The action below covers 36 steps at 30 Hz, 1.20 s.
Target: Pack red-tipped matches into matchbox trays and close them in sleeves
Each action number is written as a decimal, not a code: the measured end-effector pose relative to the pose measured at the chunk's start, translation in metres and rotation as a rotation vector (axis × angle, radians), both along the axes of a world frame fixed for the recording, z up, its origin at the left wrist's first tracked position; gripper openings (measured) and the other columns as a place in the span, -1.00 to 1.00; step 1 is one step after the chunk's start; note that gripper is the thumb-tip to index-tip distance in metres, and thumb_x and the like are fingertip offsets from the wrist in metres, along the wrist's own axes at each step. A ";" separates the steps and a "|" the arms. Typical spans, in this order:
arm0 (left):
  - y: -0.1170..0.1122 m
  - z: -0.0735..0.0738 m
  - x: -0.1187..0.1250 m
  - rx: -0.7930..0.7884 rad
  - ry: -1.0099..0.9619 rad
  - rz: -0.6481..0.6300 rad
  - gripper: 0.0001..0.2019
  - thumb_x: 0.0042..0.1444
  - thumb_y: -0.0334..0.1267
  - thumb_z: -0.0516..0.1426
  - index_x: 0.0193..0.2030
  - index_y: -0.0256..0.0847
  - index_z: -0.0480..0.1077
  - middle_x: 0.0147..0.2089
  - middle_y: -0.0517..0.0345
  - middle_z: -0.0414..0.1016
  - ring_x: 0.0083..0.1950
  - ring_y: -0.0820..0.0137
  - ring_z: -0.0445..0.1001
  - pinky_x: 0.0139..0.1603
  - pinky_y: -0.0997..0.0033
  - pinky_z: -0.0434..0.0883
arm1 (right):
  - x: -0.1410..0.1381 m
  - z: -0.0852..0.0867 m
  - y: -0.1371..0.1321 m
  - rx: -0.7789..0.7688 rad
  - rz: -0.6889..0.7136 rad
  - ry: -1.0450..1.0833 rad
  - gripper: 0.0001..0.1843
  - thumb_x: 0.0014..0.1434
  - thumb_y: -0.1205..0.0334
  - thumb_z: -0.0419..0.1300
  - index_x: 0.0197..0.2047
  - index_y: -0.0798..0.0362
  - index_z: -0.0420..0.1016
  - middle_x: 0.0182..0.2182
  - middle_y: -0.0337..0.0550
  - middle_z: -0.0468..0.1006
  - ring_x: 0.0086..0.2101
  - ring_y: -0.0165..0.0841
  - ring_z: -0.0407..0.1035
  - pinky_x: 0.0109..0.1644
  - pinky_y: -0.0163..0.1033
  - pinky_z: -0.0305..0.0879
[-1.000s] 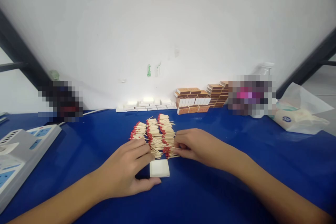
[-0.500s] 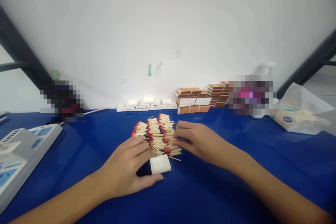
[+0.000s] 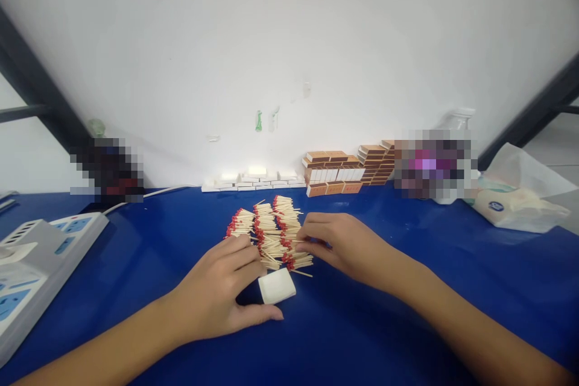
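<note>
A small white matchbox tray (image 3: 277, 286) lies on the blue tabletop, its inside not visible. My left hand (image 3: 228, 283) curves around its left side, thumb spread away from the fingers and a small gap between thumb and tray. The fingertips are near or against the tray's upper left corner; exact contact cannot be told. Beyond it, red-headed matchsticks (image 3: 266, 226) lie in three rough columns. At the right column, my right hand (image 3: 332, 244) pinches the light end of one or more matchsticks between thumb and fingers; how many is hidden.
White matchbox trays (image 3: 271, 183) are stacked against the wall. To their right stand brown matchboxes (image 3: 332, 188) in stacks. A power strip (image 3: 58, 265) occupies the left side, its cable running toward the wall. A tissue pack (image 3: 511, 208) lies at the far right.
The white tray has turned slightly, and my left thumb has moved a little downward, away from it. My right hand has barely shifted at the right column.
</note>
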<state>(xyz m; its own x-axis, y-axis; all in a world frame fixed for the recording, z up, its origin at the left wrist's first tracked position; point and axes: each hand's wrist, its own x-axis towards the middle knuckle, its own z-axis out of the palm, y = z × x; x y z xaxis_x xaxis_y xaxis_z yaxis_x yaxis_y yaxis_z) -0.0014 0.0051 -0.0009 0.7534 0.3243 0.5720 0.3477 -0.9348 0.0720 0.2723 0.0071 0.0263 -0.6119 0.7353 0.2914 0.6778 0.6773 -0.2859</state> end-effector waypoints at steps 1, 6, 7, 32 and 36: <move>0.000 0.000 0.000 0.001 -0.002 0.001 -0.55 0.18 0.09 0.37 -0.01 -0.25 0.56 -0.27 0.05 0.56 -0.21 0.24 0.50 -0.10 0.18 0.54 | 0.000 0.000 0.000 -0.002 -0.001 -0.006 -0.78 0.46 0.25 0.20 -0.26 0.09 0.55 -0.32 -0.17 0.53 -0.38 -0.41 0.34 -0.30 -0.29 0.16; 0.000 0.000 0.000 -0.008 -0.006 -0.004 -0.56 0.17 0.07 0.37 -0.01 -0.25 0.56 -0.23 0.05 0.57 -0.19 0.24 0.51 -0.07 0.17 0.55 | 0.001 -0.001 0.001 -0.024 -0.013 -0.035 -0.77 0.46 0.24 0.19 -0.25 0.09 0.57 -0.31 -0.16 0.54 -0.36 -0.39 0.36 -0.28 -0.28 0.17; 0.000 0.000 0.000 -0.008 -0.005 -0.005 -0.56 0.18 0.07 0.37 0.00 -0.25 0.56 -0.22 0.04 0.58 -0.18 0.24 0.52 -0.05 0.17 0.55 | 0.001 -0.001 0.001 -0.028 -0.013 -0.035 -0.77 0.46 0.25 0.19 -0.25 0.09 0.56 -0.30 -0.16 0.54 -0.35 -0.39 0.37 -0.28 -0.28 0.18; 0.000 -0.006 -0.001 -0.014 -0.008 0.021 -0.61 0.19 0.01 0.37 0.01 -0.20 0.54 -0.23 0.08 0.55 -0.18 0.24 0.48 -0.11 0.20 0.48 | -0.013 0.009 -0.016 -0.291 0.120 0.168 -0.80 0.43 0.21 0.26 -0.27 0.06 0.55 -0.32 -0.25 0.52 -0.34 -0.43 0.34 -0.25 -0.29 0.21; 0.000 -0.005 0.000 -0.010 -0.003 0.023 -0.64 0.18 0.03 0.37 -0.07 -0.21 0.54 -0.30 0.10 0.50 -0.23 0.26 0.45 -0.18 0.23 0.45 | -0.021 0.002 -0.021 -0.332 0.171 0.187 -0.90 0.37 0.27 0.32 -0.24 0.05 0.59 -0.28 -0.25 0.56 -0.31 -0.45 0.39 -0.24 -0.31 0.25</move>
